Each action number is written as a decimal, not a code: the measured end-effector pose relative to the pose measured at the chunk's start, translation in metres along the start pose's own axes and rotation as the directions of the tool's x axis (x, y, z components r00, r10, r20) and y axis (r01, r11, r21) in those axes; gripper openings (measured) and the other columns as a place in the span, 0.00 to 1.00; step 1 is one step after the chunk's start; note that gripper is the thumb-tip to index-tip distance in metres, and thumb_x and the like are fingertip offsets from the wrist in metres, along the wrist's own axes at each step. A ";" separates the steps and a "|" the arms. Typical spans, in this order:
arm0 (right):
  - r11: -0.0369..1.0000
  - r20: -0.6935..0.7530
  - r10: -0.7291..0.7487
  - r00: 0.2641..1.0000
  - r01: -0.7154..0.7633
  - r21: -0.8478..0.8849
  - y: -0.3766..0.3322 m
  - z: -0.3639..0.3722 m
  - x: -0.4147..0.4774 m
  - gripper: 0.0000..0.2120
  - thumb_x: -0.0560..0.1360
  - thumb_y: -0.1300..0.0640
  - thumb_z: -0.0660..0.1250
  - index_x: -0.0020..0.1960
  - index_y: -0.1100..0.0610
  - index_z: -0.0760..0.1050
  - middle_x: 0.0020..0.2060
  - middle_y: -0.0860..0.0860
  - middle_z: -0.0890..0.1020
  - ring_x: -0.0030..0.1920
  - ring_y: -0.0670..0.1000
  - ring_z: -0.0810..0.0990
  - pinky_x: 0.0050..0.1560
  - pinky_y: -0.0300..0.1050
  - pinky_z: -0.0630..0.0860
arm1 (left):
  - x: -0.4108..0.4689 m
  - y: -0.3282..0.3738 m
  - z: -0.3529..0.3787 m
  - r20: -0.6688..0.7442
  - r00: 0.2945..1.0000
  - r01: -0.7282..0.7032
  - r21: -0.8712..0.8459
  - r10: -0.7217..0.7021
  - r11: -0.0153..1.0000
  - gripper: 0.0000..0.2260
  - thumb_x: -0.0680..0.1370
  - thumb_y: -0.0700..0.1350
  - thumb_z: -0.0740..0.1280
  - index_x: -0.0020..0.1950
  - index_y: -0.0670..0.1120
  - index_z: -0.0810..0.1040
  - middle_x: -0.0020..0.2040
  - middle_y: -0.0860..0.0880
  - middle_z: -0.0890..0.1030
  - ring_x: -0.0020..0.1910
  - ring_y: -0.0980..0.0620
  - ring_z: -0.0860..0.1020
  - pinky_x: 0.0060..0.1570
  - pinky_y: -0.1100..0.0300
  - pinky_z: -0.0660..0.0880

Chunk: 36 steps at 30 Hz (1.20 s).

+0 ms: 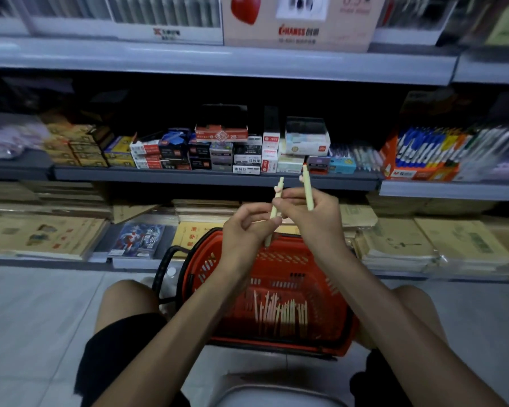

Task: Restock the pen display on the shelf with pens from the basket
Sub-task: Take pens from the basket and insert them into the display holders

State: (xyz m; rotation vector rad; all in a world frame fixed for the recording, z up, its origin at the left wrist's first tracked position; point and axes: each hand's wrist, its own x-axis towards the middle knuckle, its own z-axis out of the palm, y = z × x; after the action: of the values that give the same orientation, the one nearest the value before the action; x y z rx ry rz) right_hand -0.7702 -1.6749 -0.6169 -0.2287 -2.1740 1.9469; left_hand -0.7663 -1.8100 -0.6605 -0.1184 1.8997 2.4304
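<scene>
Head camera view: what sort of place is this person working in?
Probably a stationery shop aisle: metal shelves hold boxes of pens and stacks of notebooks, and a red shopping basket sits on the floor.

Stacked small boxes (218, 154); below, what look like notebooks (41, 236).

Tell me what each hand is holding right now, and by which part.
The left hand pinches a cream pen just below its middle; the right hand grips a second pen by its bottom end.
</scene>
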 end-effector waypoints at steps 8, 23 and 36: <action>0.983 0.016 -0.165 0.986 0.163 0.079 -0.073 0.002 0.030 0.06 0.73 0.63 0.80 0.46 0.55 0.85 0.41 0.50 0.88 0.43 0.47 0.88 0.44 0.37 0.81 | 0.024 0.076 0.003 0.060 0.960 -0.279 0.141 0.274 0.950 0.08 0.78 0.43 0.75 0.57 0.44 0.87 0.49 0.49 0.88 0.52 0.51 0.86 0.54 0.54 0.83; 0.892 -0.042 -0.451 0.891 0.451 -0.024 -0.230 0.028 0.116 0.06 0.70 0.63 0.81 0.42 0.55 0.85 0.37 0.49 0.88 0.39 0.47 0.88 0.50 0.47 0.85 | 0.101 0.254 0.029 0.048 0.863 -0.497 0.272 0.504 0.824 0.06 0.77 0.43 0.77 0.52 0.42 0.88 0.44 0.47 0.88 0.45 0.50 0.87 0.46 0.54 0.82; 0.842 -0.122 -0.540 0.833 0.536 -0.066 -0.315 0.074 0.198 0.07 0.67 0.62 0.82 0.42 0.55 0.87 0.38 0.47 0.88 0.41 0.48 0.88 0.53 0.48 0.85 | 0.171 0.366 0.029 0.051 0.720 -0.588 0.574 0.692 0.570 0.02 0.74 0.45 0.77 0.42 0.51 0.89 0.36 0.54 0.87 0.34 0.54 0.86 0.47 0.47 0.84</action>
State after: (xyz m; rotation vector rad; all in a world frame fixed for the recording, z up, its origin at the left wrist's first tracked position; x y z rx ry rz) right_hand -0.9720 -1.7311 -0.3007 0.2258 -1.9055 1.5302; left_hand -0.9703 -1.8708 -0.3159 0.5003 3.1061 2.0664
